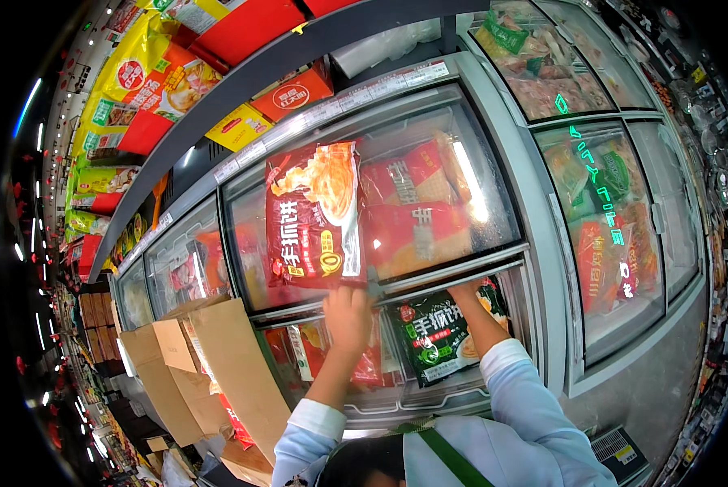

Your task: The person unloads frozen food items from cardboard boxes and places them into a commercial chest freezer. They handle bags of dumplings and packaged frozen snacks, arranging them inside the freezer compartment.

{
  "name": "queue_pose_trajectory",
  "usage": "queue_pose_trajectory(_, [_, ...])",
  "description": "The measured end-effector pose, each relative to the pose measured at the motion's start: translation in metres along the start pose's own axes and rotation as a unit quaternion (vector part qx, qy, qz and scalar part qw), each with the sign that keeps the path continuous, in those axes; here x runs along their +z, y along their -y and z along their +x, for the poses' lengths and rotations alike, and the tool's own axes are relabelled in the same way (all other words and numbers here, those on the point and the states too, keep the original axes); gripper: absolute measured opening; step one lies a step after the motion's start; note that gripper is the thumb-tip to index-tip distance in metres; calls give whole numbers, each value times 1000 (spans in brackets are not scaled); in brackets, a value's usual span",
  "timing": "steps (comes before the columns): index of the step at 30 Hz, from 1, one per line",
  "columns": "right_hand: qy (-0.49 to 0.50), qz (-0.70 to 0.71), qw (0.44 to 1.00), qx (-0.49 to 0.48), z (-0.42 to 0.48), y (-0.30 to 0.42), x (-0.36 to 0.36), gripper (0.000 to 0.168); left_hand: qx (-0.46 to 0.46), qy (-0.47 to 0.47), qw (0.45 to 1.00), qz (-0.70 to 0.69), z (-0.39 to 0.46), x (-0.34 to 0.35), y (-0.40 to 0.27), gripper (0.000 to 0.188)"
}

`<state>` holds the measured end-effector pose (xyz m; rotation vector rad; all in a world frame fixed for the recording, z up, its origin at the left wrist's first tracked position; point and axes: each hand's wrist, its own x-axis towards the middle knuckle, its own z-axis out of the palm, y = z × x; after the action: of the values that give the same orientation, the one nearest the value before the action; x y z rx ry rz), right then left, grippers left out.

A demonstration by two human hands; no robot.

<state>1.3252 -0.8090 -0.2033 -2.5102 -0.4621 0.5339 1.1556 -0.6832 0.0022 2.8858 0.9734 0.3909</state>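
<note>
A dark red bag of frozen flatbread [312, 213] lies over the closed glass lid [491, 207] of a chest freezer. My left hand [347, 313] is closed at the bag's lower edge, its fingertips hidden. My right hand [463, 291] reaches into the uncovered near part of the freezer, close to the lid's frame; its fingers are out of sight. Under my right forearm is a black-green bag of frozen flatbread [431, 332], lying in a clear plastic bin [437, 399]. More red bags [370, 365] lie to its left, partly behind my left forearm.
An opened cardboard carton [236, 353] with red packages inside stands at the freezer's left. Above the far edge runs a grey shelf [266, 61] stacked with food packages. Another glass-topped freezer [607, 243] is on the right. Red bags [412, 225] show through the closed lid.
</note>
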Motion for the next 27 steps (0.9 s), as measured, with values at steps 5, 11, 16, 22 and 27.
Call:
queue_pose_trajectory(5, [118,382,900,172,23,-31,14,80,-3,23,1000,-7,3,-1,-5,18])
queue_pose_trajectory(11, [159,628,737,194,1,-23,30,71,13,30,999,-7,-3,11,1,22])
queue_pose_trajectory(16, [165,643,745,65,20,-3,37,65,6,39,998,-40,-2,5,-4,28])
queue_pose_trajectory(22, [6,131,959,-250,79,47,-8,56,3,50,998,-42,-5,10,2,29])
queue_pose_trajectory(27, [70,393,899,179,62,113,-28,67,0,44,998,-41,-8,10,1,30])
